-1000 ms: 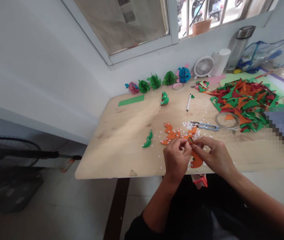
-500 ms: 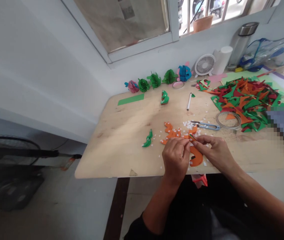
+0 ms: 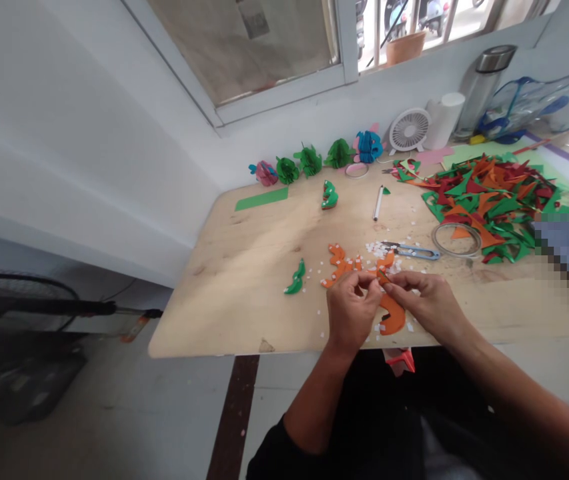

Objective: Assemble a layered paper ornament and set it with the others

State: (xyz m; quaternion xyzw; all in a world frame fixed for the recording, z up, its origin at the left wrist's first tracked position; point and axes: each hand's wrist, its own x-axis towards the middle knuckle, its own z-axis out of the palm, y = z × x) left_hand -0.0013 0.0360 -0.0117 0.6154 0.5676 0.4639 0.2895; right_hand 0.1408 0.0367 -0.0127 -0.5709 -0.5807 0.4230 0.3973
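Observation:
Close to the table's front edge, my left hand (image 3: 351,310) and my right hand (image 3: 427,303) meet fingertip to fingertip. A small folded green-and-orange paper piece (image 3: 383,274) is pinched between my right thumb and finger. My left thumb and index finger are closed beside it; what they grip is too small to make out. Below the fingers lies a curved orange paper cut-out (image 3: 393,317) with white squares on it. More orange cut-outs (image 3: 338,267) dotted with white squares lie behind my left hand. To the left is a wavy green cut-out (image 3: 295,277).
Blue-handled snips (image 3: 414,252) lie among white paper bits (image 3: 377,249). A tape roll (image 3: 457,240) sits by a heap of coloured scraps (image 3: 499,200). A white pen (image 3: 379,203), a small fan (image 3: 410,130) and folded paper figures (image 3: 311,160) are farther back.
My left hand's fingers have loosened and turned slightly, showing a gap behind the pinch. More orange shows on the paper piece. My right hand stays nearly in place.

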